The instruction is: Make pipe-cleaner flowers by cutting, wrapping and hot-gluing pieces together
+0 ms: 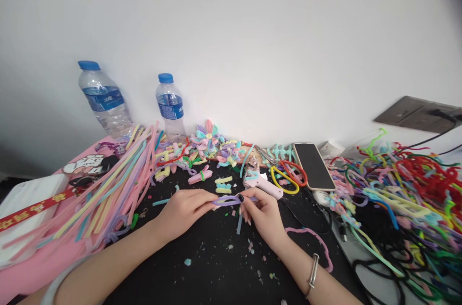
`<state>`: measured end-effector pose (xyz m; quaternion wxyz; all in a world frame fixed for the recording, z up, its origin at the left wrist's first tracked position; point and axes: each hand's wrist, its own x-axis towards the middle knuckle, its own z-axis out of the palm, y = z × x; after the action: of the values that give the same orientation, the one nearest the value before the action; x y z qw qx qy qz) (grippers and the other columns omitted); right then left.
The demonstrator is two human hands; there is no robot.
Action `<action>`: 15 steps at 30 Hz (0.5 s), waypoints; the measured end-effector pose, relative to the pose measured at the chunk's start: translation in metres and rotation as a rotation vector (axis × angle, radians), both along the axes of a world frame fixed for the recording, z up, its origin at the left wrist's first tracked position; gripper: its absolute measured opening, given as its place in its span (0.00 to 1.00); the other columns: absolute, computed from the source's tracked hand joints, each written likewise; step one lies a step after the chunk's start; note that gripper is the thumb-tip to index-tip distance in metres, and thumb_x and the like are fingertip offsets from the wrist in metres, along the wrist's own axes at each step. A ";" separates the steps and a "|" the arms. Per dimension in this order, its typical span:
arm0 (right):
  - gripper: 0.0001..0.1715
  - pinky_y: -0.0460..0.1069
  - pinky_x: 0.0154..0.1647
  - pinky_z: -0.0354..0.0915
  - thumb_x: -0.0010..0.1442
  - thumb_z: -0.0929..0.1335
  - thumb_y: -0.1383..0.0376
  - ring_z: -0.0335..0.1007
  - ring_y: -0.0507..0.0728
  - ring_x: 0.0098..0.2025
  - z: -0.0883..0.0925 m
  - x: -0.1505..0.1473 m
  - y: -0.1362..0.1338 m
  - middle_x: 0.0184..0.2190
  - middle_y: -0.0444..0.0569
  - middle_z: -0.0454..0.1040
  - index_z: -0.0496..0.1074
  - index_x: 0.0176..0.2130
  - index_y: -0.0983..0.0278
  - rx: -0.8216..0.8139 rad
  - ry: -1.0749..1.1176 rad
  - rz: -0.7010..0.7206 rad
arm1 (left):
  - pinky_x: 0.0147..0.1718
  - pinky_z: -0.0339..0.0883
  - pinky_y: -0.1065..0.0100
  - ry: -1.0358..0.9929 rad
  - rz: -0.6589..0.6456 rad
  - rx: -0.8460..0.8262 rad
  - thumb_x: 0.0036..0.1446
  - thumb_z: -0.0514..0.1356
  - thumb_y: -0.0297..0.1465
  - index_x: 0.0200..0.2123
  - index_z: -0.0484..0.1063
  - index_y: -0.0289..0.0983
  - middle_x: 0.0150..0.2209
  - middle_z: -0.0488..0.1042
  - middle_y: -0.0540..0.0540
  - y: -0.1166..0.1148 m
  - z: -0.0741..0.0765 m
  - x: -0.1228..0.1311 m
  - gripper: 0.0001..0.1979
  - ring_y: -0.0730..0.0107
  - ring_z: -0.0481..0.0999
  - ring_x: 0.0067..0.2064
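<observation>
A purple pipe cleaner (227, 200), bent into a narrow loop, stretches between my two hands over the black table top. My left hand (189, 209) pinches its left end between thumb and fingers. At the other end, my right hand (262, 213) grips it with the thumb and fingertips. Just behind the loop lie short yellow and blue pipe cleaner pieces (224, 185). A pink and white glue gun (263, 184) rests behind my right hand. Below the right fingers a greyish stick (239, 224) shows, and I cannot tell whether they touch it.
Pastel pipe cleaners (108, 189) spread over the left side, and a tangled coloured pile (407, 199) covers the right. Scissors with red and yellow handles (288, 177) lie near a phone (314, 166). Two water bottles (171, 105) stand by the wall. A pipe cleaner flower (208, 137) sits behind.
</observation>
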<state>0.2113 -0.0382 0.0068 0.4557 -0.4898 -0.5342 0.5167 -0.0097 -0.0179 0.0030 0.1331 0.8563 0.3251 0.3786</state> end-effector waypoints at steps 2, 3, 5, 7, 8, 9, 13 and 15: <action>0.18 0.45 0.16 0.56 0.56 0.69 0.51 0.59 0.49 0.15 0.000 0.000 0.000 0.18 0.41 0.68 0.71 0.32 0.63 -0.001 0.002 0.003 | 0.33 0.72 0.73 -0.008 0.001 -0.012 0.66 0.53 0.33 0.38 0.75 0.37 0.32 0.81 0.47 0.000 0.001 0.001 0.11 0.69 0.80 0.32; 0.18 0.45 0.16 0.56 0.56 0.69 0.51 0.60 0.49 0.16 0.000 0.000 0.000 0.18 0.41 0.69 0.71 0.32 0.63 -0.003 0.003 0.004 | 0.33 0.73 0.73 -0.011 0.006 -0.014 0.66 0.53 0.33 0.37 0.75 0.37 0.32 0.81 0.47 0.000 0.001 0.001 0.12 0.70 0.80 0.32; 0.18 0.45 0.17 0.57 0.56 0.69 0.51 0.60 0.49 0.16 0.000 0.001 0.000 0.18 0.41 0.69 0.71 0.33 0.63 -0.008 0.007 0.005 | 0.34 0.73 0.73 -0.017 0.016 -0.006 0.66 0.54 0.34 0.36 0.76 0.38 0.32 0.81 0.47 0.000 0.002 0.002 0.12 0.70 0.80 0.32; 0.18 0.45 0.17 0.58 0.56 0.69 0.51 0.60 0.49 0.16 0.000 0.001 0.000 0.18 0.41 0.69 0.71 0.33 0.63 -0.014 0.011 0.004 | 0.34 0.74 0.73 -0.024 0.021 0.013 0.66 0.54 0.34 0.36 0.76 0.37 0.32 0.82 0.47 -0.001 0.002 0.002 0.12 0.70 0.81 0.31; 0.18 0.45 0.17 0.58 0.56 0.69 0.51 0.60 0.48 0.16 0.000 0.001 0.000 0.18 0.41 0.70 0.71 0.33 0.63 -0.015 0.011 0.005 | 0.34 0.74 0.73 -0.027 0.023 0.020 0.66 0.54 0.34 0.36 0.76 0.37 0.32 0.82 0.47 -0.001 0.002 0.002 0.12 0.70 0.81 0.31; 0.18 0.45 0.17 0.58 0.56 0.69 0.51 0.60 0.48 0.16 0.000 0.001 0.001 0.18 0.41 0.70 0.71 0.33 0.64 -0.014 0.012 0.006 | 0.34 0.74 0.73 -0.030 0.025 0.025 0.65 0.54 0.34 0.36 0.76 0.37 0.32 0.82 0.47 -0.001 0.002 0.002 0.12 0.70 0.81 0.31; 0.16 0.44 0.17 0.58 0.56 0.69 0.53 0.60 0.47 0.15 0.000 0.002 0.001 0.19 0.41 0.70 0.71 0.34 0.64 0.007 0.021 0.016 | 0.33 0.74 0.73 -0.041 0.043 0.033 0.65 0.55 0.34 0.35 0.77 0.37 0.31 0.82 0.47 -0.002 0.002 0.003 0.12 0.69 0.81 0.31; 0.16 0.44 0.17 0.58 0.56 0.69 0.54 0.60 0.47 0.15 0.000 0.002 0.001 0.19 0.41 0.70 0.71 0.35 0.65 0.016 0.030 0.020 | 0.32 0.75 0.73 -0.042 0.050 0.029 0.65 0.55 0.35 0.35 0.77 0.38 0.31 0.82 0.47 -0.003 0.002 0.003 0.12 0.69 0.81 0.31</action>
<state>0.2134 -0.0372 0.0068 0.4625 -0.4730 -0.5362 0.5242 -0.0067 -0.0205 0.0053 0.1178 0.8417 0.3378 0.4043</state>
